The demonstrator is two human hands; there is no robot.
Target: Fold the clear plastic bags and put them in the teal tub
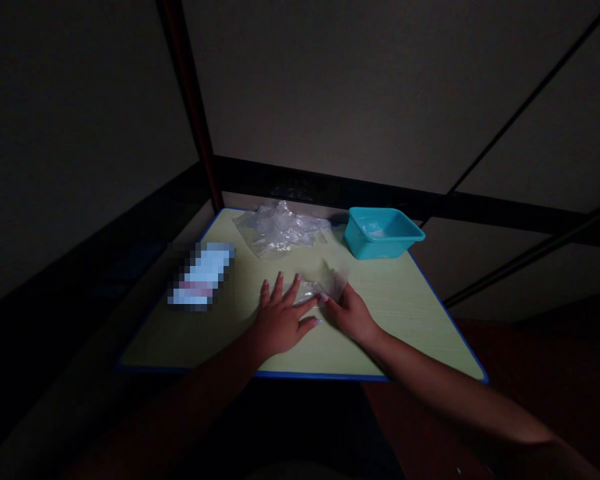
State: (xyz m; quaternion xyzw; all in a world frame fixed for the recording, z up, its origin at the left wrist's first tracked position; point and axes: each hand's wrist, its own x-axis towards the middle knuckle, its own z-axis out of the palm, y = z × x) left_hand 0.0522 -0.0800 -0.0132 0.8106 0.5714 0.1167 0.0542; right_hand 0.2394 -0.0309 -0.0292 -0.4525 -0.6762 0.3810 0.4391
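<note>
A small clear plastic bag lies near the middle of the table, partly lifted at its right end. My left hand rests flat on the tabletop with its fingers spread, the fingertips at the bag's left edge. Thumb and fingers of my right hand pinch the bag's right side. Behind both hands a crumpled heap of clear plastic bags lies toward the back edge.
A turquoise plastic basket stands at the back right corner, with something clear inside. On the left lies a pixelated phone-like object. The pale table has a blue edge; walls rise behind and at the left.
</note>
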